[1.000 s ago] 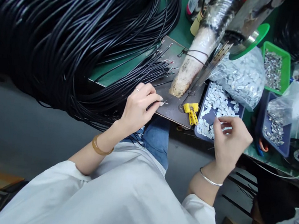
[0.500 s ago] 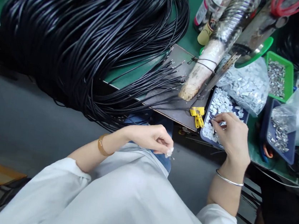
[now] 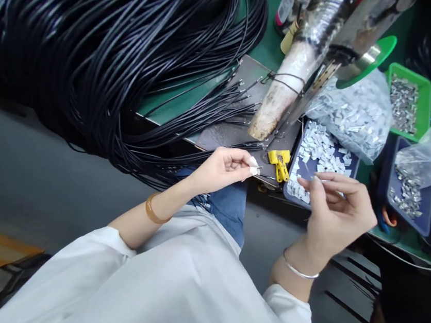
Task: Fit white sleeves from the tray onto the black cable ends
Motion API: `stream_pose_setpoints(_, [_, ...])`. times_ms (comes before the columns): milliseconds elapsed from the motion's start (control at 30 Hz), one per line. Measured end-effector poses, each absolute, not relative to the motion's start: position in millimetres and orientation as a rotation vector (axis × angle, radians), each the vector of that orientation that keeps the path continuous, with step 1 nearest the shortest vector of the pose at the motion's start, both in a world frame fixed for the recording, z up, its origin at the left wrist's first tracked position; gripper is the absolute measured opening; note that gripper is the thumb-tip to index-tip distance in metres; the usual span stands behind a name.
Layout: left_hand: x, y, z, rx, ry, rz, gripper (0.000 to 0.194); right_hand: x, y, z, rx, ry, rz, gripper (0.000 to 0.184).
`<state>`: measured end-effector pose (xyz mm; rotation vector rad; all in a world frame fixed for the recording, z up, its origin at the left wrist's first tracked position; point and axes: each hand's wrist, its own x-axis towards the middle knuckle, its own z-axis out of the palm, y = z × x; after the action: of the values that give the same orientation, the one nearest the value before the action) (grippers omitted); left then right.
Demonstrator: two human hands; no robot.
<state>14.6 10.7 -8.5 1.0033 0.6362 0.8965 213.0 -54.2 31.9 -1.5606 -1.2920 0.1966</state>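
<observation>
A green table [image 3: 270, 53] stands against the front of the person, with a grey floor under its edge. Nearest is the white garment [image 3: 182, 277], and in front of it are the two hands, well apart from each other. The left hand [image 3: 228, 170] has its thumb and forefinger closed in a pinch, with white covers on the tips, and from this pinch comes out a thin dark wire end [image 3: 259, 167], pointing toward the right hand [image 3: 340, 207]. The right hand is curved, thumb and forefinger nearly together; whether it has hold of a small piece, I cannot tell. Just beyond the left hand lies a grey board [image 3: 212, 138], and between the hands, a little farther, is a yellow clip [image 3: 278, 163]. Behind the right fingertips is a dark blue tray [image 3: 310, 164] with small pale pieces [image 3: 321, 142] scattered in it. I judge that a loose pinch could let the slim wire end slip or turn, and that a flat piece so small could easily fall if the fingertips meet it badly. Farther to the left of the left hand, black cables [image 3: 94, 65] are heaped; their loose ends spread over the board and might catch on the wrist. Beyond the hands hangs a white tube [image 3: 281, 91], so a high reach there could perhaps knock it. Past the right hand are a plastic bag [image 3: 356, 115] of similar pieces and, farthest, a green tray [image 3: 424, 105] of metal parts.
</observation>
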Motion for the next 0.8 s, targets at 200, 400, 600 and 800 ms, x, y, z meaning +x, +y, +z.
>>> stream_pose_setpoints(200, [14.0,8.6,-5.8,1.145,0.712,0.926,0.029,169.0,-58.1,18.8,-1.386,-1.515,0.059,0.012])
stream_pose_setpoints(400, [13.8,4.5,-0.1,1.123,0.751,0.906,0.031,166.6,-48.3,11.4,-1.415,-1.473,0.397,0.007])
stream_pose_setpoints(600, [12.1,2.2,-0.9,1.203,0.725,0.91,0.023,167.2,-48.2,12.5,-1.372,-1.479,0.513,0.009])
stream_pose_setpoints(800, [10.5,1.0,-1.4,1.636,0.791,0.975,0.015,175.6,-52.1,15.3,-1.455,-1.645,0.403,0.009])
